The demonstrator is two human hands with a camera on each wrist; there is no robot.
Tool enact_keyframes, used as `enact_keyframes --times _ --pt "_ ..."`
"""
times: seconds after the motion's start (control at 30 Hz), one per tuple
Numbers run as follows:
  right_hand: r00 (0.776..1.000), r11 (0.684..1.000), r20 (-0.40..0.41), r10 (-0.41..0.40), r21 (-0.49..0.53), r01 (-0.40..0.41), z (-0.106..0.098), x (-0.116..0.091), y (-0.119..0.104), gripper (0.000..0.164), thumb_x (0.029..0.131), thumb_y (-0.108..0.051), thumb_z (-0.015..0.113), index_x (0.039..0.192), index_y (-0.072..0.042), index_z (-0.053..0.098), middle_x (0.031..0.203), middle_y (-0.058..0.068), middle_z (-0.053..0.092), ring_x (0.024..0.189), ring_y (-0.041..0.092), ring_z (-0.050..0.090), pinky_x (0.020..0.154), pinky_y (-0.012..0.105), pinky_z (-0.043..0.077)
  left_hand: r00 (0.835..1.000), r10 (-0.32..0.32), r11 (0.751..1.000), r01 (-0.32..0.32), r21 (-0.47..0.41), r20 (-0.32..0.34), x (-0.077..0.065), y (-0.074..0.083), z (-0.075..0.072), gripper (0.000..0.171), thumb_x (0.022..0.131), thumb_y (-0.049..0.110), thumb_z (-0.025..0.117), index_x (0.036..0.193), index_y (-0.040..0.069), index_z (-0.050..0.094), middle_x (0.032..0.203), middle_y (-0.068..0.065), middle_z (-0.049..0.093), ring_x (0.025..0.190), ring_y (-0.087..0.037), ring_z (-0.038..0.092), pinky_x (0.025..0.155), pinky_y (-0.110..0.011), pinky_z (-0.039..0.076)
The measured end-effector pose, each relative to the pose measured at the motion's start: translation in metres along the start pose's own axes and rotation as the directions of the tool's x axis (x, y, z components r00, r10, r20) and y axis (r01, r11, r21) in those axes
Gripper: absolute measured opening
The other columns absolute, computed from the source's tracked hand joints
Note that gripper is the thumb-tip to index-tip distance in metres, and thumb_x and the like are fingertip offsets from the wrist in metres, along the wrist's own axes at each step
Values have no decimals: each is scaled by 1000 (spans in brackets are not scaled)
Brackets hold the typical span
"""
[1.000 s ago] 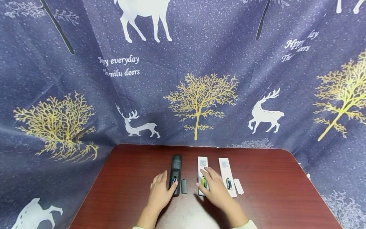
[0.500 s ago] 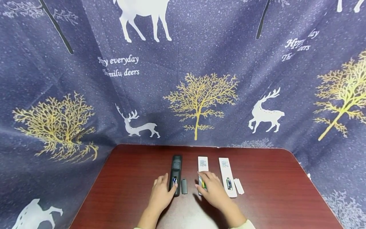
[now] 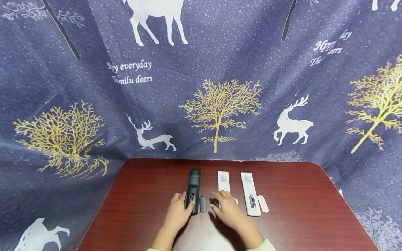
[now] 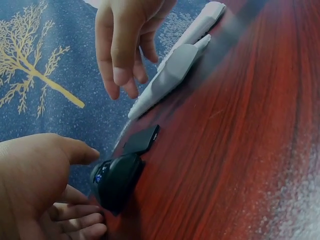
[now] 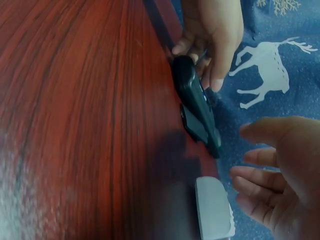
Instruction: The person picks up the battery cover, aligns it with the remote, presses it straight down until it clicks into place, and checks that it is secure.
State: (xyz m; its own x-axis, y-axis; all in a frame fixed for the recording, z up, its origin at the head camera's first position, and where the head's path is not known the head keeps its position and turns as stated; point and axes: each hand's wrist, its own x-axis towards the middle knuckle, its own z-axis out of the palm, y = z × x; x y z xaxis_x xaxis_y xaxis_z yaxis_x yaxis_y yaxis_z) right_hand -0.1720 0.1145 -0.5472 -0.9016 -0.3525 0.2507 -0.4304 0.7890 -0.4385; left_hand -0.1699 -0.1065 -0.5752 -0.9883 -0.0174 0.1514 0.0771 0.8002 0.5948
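My left hand [image 3: 177, 211] lies beside a black remote control [image 3: 194, 179], its thumb over the uncovered battery compartment and its fingers along the left side. In the left wrist view, the thumb extends above the remote and the fingers are loosely spread. A battery with a blue wrapper [image 3: 192, 197] shows in that compartment. A dark battery cover [image 3: 202, 204] lies just right of the black remote. My right hand [image 3: 228, 211] hovers over the lower half of the middle white remote [image 3: 223, 181], fingers loosely bent and holding nothing. That remote's battery compartment is hidden under the hand.
Another white remote [image 3: 249, 188] lies to the right with batteries showing, its white cover [image 3: 263, 204] beside it. A white edge [image 3: 236, 200] peeks out beyond the right hand. The reddish-brown table [image 3: 141, 195] ends at a blue patterned cloth [image 3: 216, 69].
My right hand has drawn left and back toward me over the middle white remote, covering its battery compartment. My left hand stays almost still by the black remote.
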Motion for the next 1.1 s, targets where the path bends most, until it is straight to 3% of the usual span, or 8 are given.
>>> enact_keyframes --times 0.53,0.87,1.1 --pt "999 999 -21 -32 -6 32 14 7 -7 45 87 -19 74 127 1 65 109 11 66 97 29 68 86 45 58 999 -26 999 27 -23 26 4 1 0 66 83 35 80 123 -14 62 99 -12 57 86 -22 61 80 -45 56" --pt "998 1000 61 -9 10 8 17 12 -17 48 85 -17 76 126 5 63 110 16 64 94 30 69 85 44 59 999 -18 999 20 -39 28 7 2 0 58 80 33 83 116 -9 67 91 -9 58 77 -17 62 71 -37 56" --pt "994 999 97 52 3 -52 20 14 -23 52 84 -19 77 127 6 61 114 22 65 99 36 69 86 48 59 999 -28 999 29 -26 34 8 2 -2 58 78 35 84 113 -10 69 89 -11 61 75 -19 61 71 -41 55"
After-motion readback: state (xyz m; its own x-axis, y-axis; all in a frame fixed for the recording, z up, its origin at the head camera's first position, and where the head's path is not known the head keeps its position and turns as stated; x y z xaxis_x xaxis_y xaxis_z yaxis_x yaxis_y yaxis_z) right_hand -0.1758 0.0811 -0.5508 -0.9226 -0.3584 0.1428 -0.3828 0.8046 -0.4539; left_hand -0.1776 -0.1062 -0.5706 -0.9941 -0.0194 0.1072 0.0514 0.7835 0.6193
